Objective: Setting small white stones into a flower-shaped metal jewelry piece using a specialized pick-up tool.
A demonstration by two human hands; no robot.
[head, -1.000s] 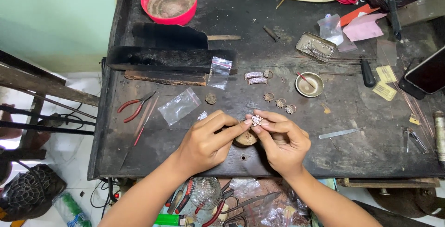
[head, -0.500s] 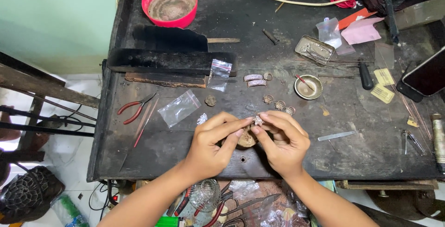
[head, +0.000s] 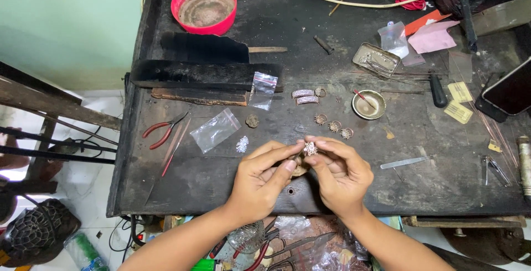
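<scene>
**Small jewelled piece held between both hands at the near edge of the counter**

Head view: the small sparkling ornament (head: 310, 149) is pinched between the fingertips of the left hand (head: 264, 178) and the right hand (head: 342, 172), just above the dark counter (head: 431, 182). Compared with a second ago, both hands have been drawn slightly nearer and the piece has been turned a little, so the handling appears to be continuing. Similar round pieces (head: 334, 126) lie just beyond; red pliers (head: 161, 131) rest far left.
</scene>
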